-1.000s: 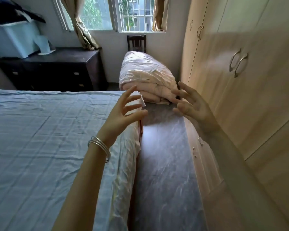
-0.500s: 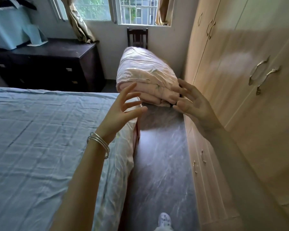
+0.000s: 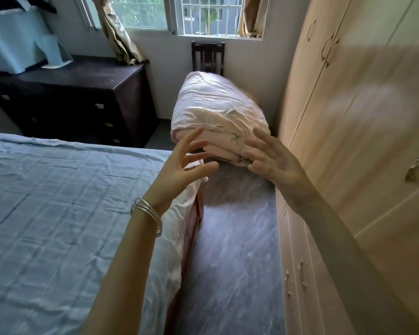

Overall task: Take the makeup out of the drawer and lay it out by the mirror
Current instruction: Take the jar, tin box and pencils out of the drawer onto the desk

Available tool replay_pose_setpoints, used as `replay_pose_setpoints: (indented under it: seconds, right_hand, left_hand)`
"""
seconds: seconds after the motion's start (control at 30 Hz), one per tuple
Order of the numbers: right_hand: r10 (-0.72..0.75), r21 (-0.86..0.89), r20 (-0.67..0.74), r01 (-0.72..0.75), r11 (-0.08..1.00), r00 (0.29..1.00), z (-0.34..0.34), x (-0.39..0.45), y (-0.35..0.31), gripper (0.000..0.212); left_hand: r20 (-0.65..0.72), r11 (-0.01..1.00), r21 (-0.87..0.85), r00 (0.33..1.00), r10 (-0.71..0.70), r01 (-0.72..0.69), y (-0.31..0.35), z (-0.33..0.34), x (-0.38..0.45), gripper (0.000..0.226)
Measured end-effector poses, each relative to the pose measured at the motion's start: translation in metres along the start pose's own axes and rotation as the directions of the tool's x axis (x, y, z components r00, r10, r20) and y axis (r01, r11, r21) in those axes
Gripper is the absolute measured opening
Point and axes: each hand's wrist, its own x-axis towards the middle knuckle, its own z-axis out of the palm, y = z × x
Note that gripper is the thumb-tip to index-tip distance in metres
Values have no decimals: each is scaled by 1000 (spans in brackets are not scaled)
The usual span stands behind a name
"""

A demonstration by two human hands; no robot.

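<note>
No makeup and no mirror are in view. My left hand (image 3: 183, 164), with bangles on its wrist, is raised in front of me with fingers spread and holds nothing. My right hand (image 3: 273, 160) is raised beside it, palm toward the left hand, fingers spread and empty. Both hang in the air in front of a folded pink quilt (image 3: 215, 112). A dark chest of drawers (image 3: 82, 97) stands at the back left. Low drawers with small metal handles (image 3: 298, 274) run along the base of the wardrobe on the right; all are closed.
A bed with a blue sheet (image 3: 58, 213) fills the left. A narrow strip of grey floor (image 3: 232, 238) runs between the bed and the light wooden wardrobe (image 3: 348, 117). A dark chair (image 3: 208, 56) stands under the window behind the quilt. A pale blue box (image 3: 12, 42) sits on the chest.
The view has moved forward along the aisle and tilted down. Both hands stay raised and empty and are now closer together, nearer the pink quilt.
</note>
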Motion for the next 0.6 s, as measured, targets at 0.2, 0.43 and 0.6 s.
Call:
replay_pose_setpoints:
  seconds: [0.2,0.43,0.6]
  right_hand:
    - [-3,-3,-16,3,1000,1000,-24,73,25,63]
    - [-7,5,-36,8,1000,999,-38,175,43,65]
    - [-14,-3,-56,14,1000,998,-49,241,48,67]
  left_hand:
    - [-12,1000,6,1000,-12,12,-25,-10,69,83]
    - [-4,1000,-19,1000,10,-10,-40,-40,172,79]
    - [32,999,-16,999,29,-28,-42,-60,243,84]
